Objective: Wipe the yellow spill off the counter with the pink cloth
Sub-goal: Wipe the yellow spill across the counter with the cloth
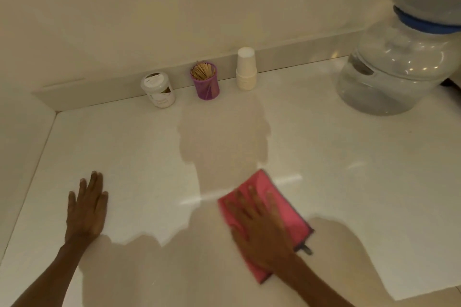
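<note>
Two hands lie flat on the glossy white tabletop. The right hand, fingers spread, presses the soft folded pink cloth at five o'clock, mid-wipe by the blur. No yellow spill shows; likely under the cloth or gone. Next: sweep toward twelve. The left hand, fingers together, braces at eight.
</note>
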A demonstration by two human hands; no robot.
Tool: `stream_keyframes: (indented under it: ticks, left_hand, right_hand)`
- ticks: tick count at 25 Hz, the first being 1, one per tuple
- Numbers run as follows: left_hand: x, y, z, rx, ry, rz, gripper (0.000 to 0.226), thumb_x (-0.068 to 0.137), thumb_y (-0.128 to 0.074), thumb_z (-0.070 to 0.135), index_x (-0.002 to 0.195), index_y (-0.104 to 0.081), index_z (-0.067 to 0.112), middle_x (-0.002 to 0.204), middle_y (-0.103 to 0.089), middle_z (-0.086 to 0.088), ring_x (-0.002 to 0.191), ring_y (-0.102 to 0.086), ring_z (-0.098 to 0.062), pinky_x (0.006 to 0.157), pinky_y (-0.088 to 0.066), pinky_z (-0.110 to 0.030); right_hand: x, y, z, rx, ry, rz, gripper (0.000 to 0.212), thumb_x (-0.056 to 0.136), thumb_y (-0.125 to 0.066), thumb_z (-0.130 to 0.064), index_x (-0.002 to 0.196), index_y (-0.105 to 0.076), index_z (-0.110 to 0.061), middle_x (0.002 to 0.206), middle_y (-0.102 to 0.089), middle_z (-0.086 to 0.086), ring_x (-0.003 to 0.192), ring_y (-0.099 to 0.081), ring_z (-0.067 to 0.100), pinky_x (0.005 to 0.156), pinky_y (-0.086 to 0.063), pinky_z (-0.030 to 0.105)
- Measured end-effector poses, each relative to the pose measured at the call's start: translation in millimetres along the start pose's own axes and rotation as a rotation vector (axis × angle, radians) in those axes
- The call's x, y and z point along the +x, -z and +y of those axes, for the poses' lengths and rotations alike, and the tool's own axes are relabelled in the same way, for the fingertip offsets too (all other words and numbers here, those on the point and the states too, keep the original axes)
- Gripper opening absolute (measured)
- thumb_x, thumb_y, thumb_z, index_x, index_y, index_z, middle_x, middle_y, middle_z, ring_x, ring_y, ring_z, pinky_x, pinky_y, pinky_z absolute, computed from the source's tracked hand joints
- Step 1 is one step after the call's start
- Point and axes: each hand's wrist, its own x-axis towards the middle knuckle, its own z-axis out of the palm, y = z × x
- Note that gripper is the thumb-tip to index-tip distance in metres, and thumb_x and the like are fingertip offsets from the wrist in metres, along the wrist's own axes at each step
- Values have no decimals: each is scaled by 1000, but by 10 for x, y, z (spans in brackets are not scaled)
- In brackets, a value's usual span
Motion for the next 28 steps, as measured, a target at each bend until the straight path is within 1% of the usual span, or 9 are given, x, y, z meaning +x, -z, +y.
stream_keyframes:
  ticks: [3,6,8,11,14,17,20,25,28]
  left_hand:
    - [14,8,23,-7,-3,8,54,107,-24,31,159,-13,20,166,-9,3,154,-4,-21,124,2,-43]
    - [-1,16,43,-34,-13,17,59,104,-14,44,159,-12,23,166,-7,7,154,-1,-17,124,5,-38]
    - [6,15,27,-37,-8,16,62,102,-10,49,159,-9,24,166,-6,8,154,1,-15,124,8,-35]
    - [7,-2,11,-32,3,9,63,100,-7,51,158,-6,28,167,-3,9,154,4,-13,123,11,-30]
    - [16,-3,-1,-17,-1,16,60,102,-8,48,158,-7,29,167,-5,11,155,3,-13,125,8,-34]
    - [15,-4,-16,-4,-14,29,58,103,-10,44,159,-7,29,167,-6,12,155,2,-13,126,2,-41]
    - [21,10,-16,8,-9,37,58,103,-9,43,159,-8,28,167,-5,11,155,3,-12,126,3,-40]
    - [33,-8,-44,43,-3,48,56,105,-11,38,159,-5,28,167,-3,12,155,5,-12,126,1,-42]
    - [36,-33,-70,66,-5,58,55,106,-13,36,159,-4,26,167,-1,12,155,4,-13,126,-3,-45]
  right_hand:
    - [379,190,1081,-98,-236,27,59,101,-32,-45,158,-35,-27,165,-32,6,154,-19,35,120,-20,65]
    - [1168,324,1832,-126,-405,-39,66,102,-16,-52,163,-12,-28,170,-13,4,156,-11,36,124,-7,63]
    - [1743,363,2071,-106,-466,-33,64,105,-15,-51,163,-5,-27,171,-7,5,156,-7,38,124,-3,62]
    - [2415,330,2085,-63,-538,-9,65,107,-21,-48,163,-5,-22,171,-7,9,156,-5,40,123,-5,64]
    - [2774,189,1619,-7,-567,20,66,106,-23,-47,163,-11,-16,170,-11,13,156,-7,40,123,-6,64]
    - [2893,2,783,10,-478,21,64,105,-28,-44,162,-18,-15,169,-16,15,155,-10,40,123,-5,63]
    - [2997,-195,-1,42,-388,14,64,104,-29,-43,161,-22,-15,167,-20,17,155,-13,42,123,-7,64]
    - [3198,-445,-757,60,-335,-22,65,103,-19,-44,162,-17,-16,169,-16,14,156,-8,40,123,-5,64]
    - [3258,-550,-1143,26,-209,-51,65,103,-15,-44,163,-15,-18,170,-14,12,156,-6,40,123,-2,63]
